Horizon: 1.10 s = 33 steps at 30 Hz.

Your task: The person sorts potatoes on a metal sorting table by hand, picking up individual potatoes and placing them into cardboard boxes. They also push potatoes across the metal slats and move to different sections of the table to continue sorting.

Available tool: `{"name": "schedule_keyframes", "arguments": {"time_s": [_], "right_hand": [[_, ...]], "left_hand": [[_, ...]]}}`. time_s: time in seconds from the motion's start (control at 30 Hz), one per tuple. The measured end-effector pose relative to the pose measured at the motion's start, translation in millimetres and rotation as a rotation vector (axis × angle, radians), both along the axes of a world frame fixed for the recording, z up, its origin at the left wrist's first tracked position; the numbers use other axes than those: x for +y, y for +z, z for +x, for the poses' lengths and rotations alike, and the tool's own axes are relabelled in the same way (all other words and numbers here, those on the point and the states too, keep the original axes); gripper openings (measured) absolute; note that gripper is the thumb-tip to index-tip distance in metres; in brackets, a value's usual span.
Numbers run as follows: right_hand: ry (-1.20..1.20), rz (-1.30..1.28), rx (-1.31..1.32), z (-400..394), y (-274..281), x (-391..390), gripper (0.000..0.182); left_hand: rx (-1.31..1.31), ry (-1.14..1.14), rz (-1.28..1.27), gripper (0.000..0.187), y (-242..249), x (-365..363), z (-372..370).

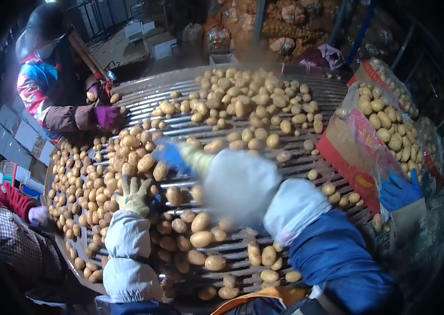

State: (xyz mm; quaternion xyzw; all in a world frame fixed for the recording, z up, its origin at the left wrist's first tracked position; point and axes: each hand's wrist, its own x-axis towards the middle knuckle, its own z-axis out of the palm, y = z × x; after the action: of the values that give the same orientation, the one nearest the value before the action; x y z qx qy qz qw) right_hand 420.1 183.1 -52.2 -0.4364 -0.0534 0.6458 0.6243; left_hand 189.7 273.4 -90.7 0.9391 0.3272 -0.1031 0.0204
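My left hand [134,198], in a pale yellow-green glove, rests on the potatoes at the left-centre of the slatted metal sorting table [143,100]. Its fingers are spread, with the tips against a heap of potatoes [130,143]. Reaching across to the left, my right hand [180,157] is smeared by motion and shows blue at the fingers. It is over the slats at the right side of that same heap. More potatoes [201,239] lie below my right forearm, which hides part of the table.
A bigger pile of potatoes [253,97] covers the far slats. At right, a co-worker's blue-gloved hand [400,191] is at an open sack [355,152] full of potatoes. Another person's purple-gloved hand [106,116] is at the far left; a third person's sleeve [7,202] is near left.
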Motion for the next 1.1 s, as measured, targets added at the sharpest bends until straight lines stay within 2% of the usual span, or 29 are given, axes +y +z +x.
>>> {"name": "schedule_keyframes", "arguments": {"time_s": [0.03, 0.07, 0.1, 0.13, 0.17, 0.2, 0.23, 0.3, 0.33, 0.37, 0.4, 0.43, 0.47, 0.53, 0.57, 0.6, 0.63, 0.67, 0.73, 0.8, 0.83, 0.9, 0.93, 0.97, 1.0, 1.03, 1.07, 1.1], "right_hand": [[-0.047, -0.154, -0.693, 37.9, 1.6, -29.2, 0.066], [-0.096, -0.064, -0.768, 52.5, 44.4, -77.1, 0.056], [-0.142, 0.123, -0.591, 95.2, 65.0, -128.9, 0.05], [-0.562, -0.136, -0.719, 143.6, 24.9, -118.5, 0.046], [-0.62, -0.055, -0.657, 215.3, -7.4, -156.3, 0.039], [-0.991, 0.006, -0.827, 268.4, -31.5, -195.1, 0.043], [-0.976, -0.247, -1.037, 347.7, -66.4, -247.1, 0.048], [-1.19, -0.855, -0.506, 347.0, 17.0, -265.5, 0.076], [-1.356, -0.993, -1.367, 420.6, -93.3, -300.9, 0.087], [-0.741, -0.97, -1.376, 407.3, -79.2, -303.4, 0.088], [-0.719, -0.948, -1.368, 399.9, -85.1, -274.0, 0.088], [-0.797, -0.989, -1.597, 388.0, -93.2, -237.3, 0.084], [-0.868, -1.019, -1.839, 368.5, -94.7, -200.0, 0.081], [-0.5, -0.859, -1.918, 301.2, -41.1, -134.2, 0.053], [-0.556, -0.697, -1.89, 323.1, -67.9, -104.7, 0.087], [-0.041, -1.108, -2.67, 355.8, -114.1, -62.4, 0.073], [0.754, -1.487, -3.317, 373.2, -146.8, -22.9, 0.061], [0.909, -1.336, -3.306, 327.6, -123.8, 5.5, 0.063], [0.89, -1.034, -3.357, 236.9, -103.8, 75.4, 0.066], [1.011, -0.655, -3.443, 135.0, -89.9, 127.9, 0.07], [1.121, -0.462, -3.446, 91.5, -83.8, 153.6, 0.071], [0.735, -0.28, -2.902, 87.3, -174.4, 258.0, 0.081], [0.47, -0.065, -2.04, 52.8, -124.1, 219.9, 0.084], [0.097, 0.172, -1.207, 14.9, -67.4, 178.1, 0.088], [0.039, 0.261, -1.197, -4.9, -51.1, 150.6, 0.08], [-0.063, 0.576, -1.016, -17.3, -69.0, 149.8, 0.076], [0.025, 0.42, -1.154, -23.3, -53.6, 124.1, 0.069], [0.068, 0.304, -0.449, -30.4, -26.6, 91.6, 0.066]], "left_hand": [[-0.011, 0.026, -0.018, 0.068, -2.0, 0.0, -6.8], [-0.029, 0.068, -0.03, 0.065, 1.6, 3.1, -12.8], [-0.078, 0.087, -0.098, 0.063, 28.6, -11.9, -13.7], [-0.216, 0.016, -0.025, 0.06, 14.8, -8.8, -33.0], [-0.319, 0.037, 0.031, 0.059, 16.5, -22.3, -45.7], [-0.42, 0.055, 0.089, 0.059, 22.5, -42.7, -54.6], [-0.442, 0.031, 0.153, 0.059, 33.1, -62.2, -66.8], [-0.351, 0.15, 0.179, 0.061, 39.6, -92.8, -103.2], [-0.304, 0.203, 0.182, 0.063, 34.3, -101.7, -122.2], [-0.272, 0.218, 0.101, 0.065, 22.3, -107.9, -139.0], [-0.242, 0.228, 0.021, 0.067, 13.2, -107.3, -149.4], [-0.191, 0.121, 0.073, 0.069, 12.9, -103.5, -146.3], [-0.266, 0.238, -0.061, 0.07, 18.8, -102.7, -133.5], [-0.286, 0.296, -0.069, 0.071, 13.1, -101.2, -127.8], [-0.282, 0.305, -0.073, 0.071, 11.4, -98.6, -128.1], [-0.293, 0.26, -0.108, 0.072, 12.8, -98.3, -132.0], [-0.308, 0.222, -0.132, 0.073, 12.9, -95.4, -136.2], [-0.334, 0.206, -0.124, 0.073, 11.9, -95.8, -137.1], [-0.302, 0.236, -0.128, 0.071, 20.8, -97.5, -130.9], [-0.321, 0.227, -0.109, 0.07, 15.9, -96.3, -134.3], [-0.33, 0.202, -0.082, 0.07, 12.4, -93.2, -137.0], [-0.311, 0.164, -0.043, 0.072, 7.4, -89.0, -141.7], [-0.327, 0.137, -0.056, 0.072, 7.8, -87.6, -142.2], [-0.324, 0.153, -0.046, 0.073, 7.4, -85.7, -142.9], [-0.326, 0.165, -0.043, 0.075, 5.0, -85.6, -142.7], [-0.297, 0.154, -0.02, 0.076, 1.8, -85.0, -144.5], [-0.28, 0.143, -0.032, 0.076, -6.4, -81.3, -149.3], [-0.275, 0.124, 0.012, 0.075, -11.7, -80.2, -150.1]]}}
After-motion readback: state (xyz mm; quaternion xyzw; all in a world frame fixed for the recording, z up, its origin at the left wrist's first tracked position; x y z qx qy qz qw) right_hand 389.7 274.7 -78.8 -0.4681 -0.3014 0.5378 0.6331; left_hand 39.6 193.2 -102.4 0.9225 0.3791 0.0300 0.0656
